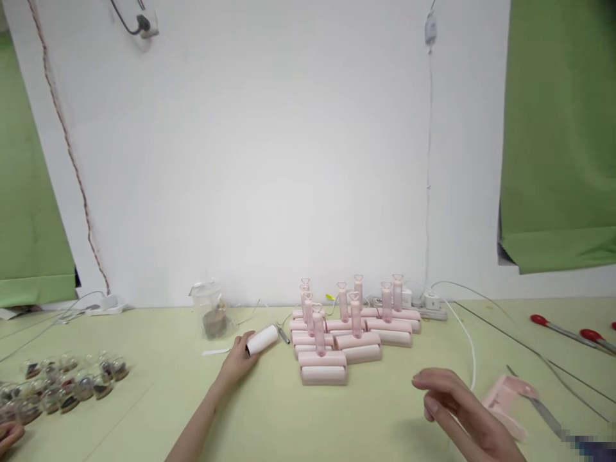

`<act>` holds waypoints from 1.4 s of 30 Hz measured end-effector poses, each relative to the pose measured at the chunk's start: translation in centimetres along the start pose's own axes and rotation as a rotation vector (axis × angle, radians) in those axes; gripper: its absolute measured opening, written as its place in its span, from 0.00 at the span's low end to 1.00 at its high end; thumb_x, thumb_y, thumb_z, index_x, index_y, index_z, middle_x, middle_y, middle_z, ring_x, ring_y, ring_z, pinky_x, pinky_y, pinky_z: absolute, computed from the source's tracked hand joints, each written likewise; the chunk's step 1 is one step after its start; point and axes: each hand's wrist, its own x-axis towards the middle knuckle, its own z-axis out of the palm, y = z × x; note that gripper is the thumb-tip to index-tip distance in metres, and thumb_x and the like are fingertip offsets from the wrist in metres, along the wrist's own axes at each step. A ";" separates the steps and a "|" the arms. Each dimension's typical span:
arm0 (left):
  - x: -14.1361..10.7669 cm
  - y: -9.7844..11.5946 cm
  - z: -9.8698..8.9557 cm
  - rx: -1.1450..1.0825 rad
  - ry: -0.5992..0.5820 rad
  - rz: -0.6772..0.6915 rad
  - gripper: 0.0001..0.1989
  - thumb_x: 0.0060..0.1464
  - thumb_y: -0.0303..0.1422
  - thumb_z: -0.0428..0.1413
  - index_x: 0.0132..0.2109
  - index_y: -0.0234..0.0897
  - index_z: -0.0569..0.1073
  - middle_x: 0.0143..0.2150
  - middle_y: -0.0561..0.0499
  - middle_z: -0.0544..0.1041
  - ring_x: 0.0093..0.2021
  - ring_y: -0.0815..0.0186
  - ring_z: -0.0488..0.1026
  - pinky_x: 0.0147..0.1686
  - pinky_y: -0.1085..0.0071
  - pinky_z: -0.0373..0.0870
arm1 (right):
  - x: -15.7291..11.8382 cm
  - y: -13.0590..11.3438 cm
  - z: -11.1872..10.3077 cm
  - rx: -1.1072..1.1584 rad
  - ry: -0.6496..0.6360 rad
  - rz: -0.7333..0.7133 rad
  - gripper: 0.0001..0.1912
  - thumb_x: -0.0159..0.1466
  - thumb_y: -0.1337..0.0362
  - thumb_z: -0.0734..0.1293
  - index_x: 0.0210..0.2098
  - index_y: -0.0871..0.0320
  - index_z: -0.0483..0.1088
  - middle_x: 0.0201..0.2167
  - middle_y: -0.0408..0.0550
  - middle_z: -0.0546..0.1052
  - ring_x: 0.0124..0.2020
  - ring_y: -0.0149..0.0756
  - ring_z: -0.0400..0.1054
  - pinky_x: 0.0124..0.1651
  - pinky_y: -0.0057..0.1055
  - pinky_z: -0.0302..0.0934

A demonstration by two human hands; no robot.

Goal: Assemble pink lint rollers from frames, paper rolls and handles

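Roll of white material (264, 339) is held at its dark, hollow end by the left grip (239, 357), low over the pale green worktop (269, 420), its other end pointed away to the right; how firmly it is pressed cannot be told. For this holding to be done well, the roll is best steadied by its rim and core, with light, even pressure, so that its white surface is neither dented nor smudged. The far end should be kept clear of the slim dark tool (283, 333), which is lying just beyond it. The left forearm is stretched forward from the lower edge and slanted to the right, with the back of the hand turned up and the fingers curved around the roll's end. Nothing is held in the right grip (459, 407): its fingers are loosely bent toward the left, a gap is left between them and the thumb, and the hand is raised above the worktop. Just to the right of that grip, a pink curved part (505, 398) is seen; between the two grips, farther off, pink rollers (323, 369) with clear upright handles are clustered. To the left of the left grip, a bagged cup (212, 314) is placed, and farther left, small glass domes (67, 388) are gathered.
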 end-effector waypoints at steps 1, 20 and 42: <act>-1.0 -0.1 -0.1 -0.056 -0.003 -0.011 0.28 0.39 0.36 0.53 0.50 0.37 0.60 0.46 0.46 0.68 0.45 0.61 0.68 0.45 0.66 0.63 | 0.2 -0.2 0.1 0.020 -0.040 -0.002 0.07 0.60 0.61 0.58 0.39 0.50 0.63 0.36 0.46 0.66 0.32 0.31 0.66 0.33 0.23 0.63; -8.0 21.0 5.3 -0.157 -0.561 -0.052 0.21 0.34 0.51 0.56 0.19 0.36 0.62 0.14 0.57 0.61 0.13 0.72 0.59 0.10 0.77 0.51 | 0.5 -2.9 6.2 1.444 -0.522 1.155 0.32 0.55 0.40 0.55 0.41 0.62 0.67 0.36 0.53 0.74 0.39 0.40 0.67 0.43 0.37 0.58; -10.6 9.8 4.5 -0.520 -0.373 -0.030 0.22 0.38 0.35 0.59 0.42 0.37 0.63 0.38 0.49 0.67 0.37 0.64 0.69 0.39 0.68 0.67 | 2.2 -1.6 2.6 1.638 -0.081 1.168 0.19 0.55 0.52 0.63 0.43 0.54 0.65 0.33 0.46 0.72 0.34 0.31 0.68 0.41 0.31 0.61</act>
